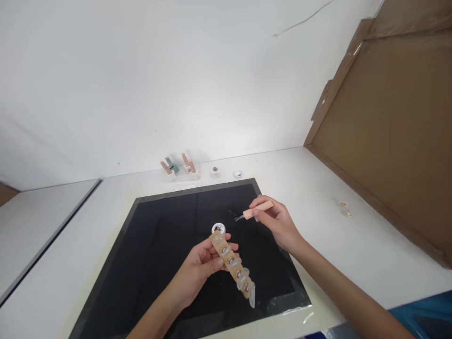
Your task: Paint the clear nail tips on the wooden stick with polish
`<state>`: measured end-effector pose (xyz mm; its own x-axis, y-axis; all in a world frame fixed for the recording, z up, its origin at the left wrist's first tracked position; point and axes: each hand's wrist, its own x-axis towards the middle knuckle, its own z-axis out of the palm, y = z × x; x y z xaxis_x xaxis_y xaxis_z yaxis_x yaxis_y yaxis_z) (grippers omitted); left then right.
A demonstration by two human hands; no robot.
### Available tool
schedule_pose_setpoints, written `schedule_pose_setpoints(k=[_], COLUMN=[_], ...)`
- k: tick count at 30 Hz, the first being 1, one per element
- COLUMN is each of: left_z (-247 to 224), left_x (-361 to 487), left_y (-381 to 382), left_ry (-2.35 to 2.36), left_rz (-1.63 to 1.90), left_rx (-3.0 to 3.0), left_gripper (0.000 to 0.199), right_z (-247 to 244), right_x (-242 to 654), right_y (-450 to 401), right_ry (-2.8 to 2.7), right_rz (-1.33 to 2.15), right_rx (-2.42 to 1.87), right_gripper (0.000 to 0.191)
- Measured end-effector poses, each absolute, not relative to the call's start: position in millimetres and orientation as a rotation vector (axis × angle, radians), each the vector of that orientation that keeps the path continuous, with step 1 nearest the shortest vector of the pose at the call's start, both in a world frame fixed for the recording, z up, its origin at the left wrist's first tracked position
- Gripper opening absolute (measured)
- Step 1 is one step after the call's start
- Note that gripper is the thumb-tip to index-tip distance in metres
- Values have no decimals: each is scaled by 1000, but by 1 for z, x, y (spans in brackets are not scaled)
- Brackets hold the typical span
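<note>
My left hand (204, 264) grips a wooden nail-tip stand (227, 255) that slants down to the right over the black mat (169, 249). Several clear false nails (243, 278) are mounted in a row along it. Pinched in my right hand (277, 220) is a nail polish brush (260, 209) with a peach cap handle. Its dark, glittery-looking bristles point left, apart from the stand. Just past the stand's upper end, a small round white pot (218, 228) with silvery pieces inside rests on the mat.
Several nail polish bottles (170, 167) stand at the back by the wall. To their right are an uncapped small bottle (215, 172) and a round white dish (238, 174). Two small round pale items (344, 209) lie near the cardboard wall (388, 132) on the right.
</note>
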<state>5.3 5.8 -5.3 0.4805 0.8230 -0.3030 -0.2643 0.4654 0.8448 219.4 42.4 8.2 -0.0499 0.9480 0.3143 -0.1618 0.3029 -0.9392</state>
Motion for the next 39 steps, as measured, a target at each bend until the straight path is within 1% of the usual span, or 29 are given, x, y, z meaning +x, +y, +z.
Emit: schedule_pose_setpoints(k=[9,13,23,30,34,37,39], left_z=[-13,-15,-19,-22,-8,8,17], left_x=[47,58,71,65,57,40,22], left_y=[4,10,20,23,8,-3,-3], left_ry=[820,868,1140,1326,1446,1474,1564], left_rz=[652,637,519,471,497,479,439], left_rx=[874,971,1181,1452,1575,1635,1739], left_gripper=[42,43,26,12,4,2,4], right_z=[5,6,11,12,12,13,13], right_x=[223,225,227,228,228,228,228], right_y=[49,51,49,48,48,47,47], right_ry=[-1204,-1191,-1190,-1196,-1201,-1204,-1207], right_rz=[1093,1090,1096,1092,1087,1085,1088], right_rx=[-866,-873,-843,-832,-835,-841,-845], right_gripper=[15,12,10,13,14,14,14])
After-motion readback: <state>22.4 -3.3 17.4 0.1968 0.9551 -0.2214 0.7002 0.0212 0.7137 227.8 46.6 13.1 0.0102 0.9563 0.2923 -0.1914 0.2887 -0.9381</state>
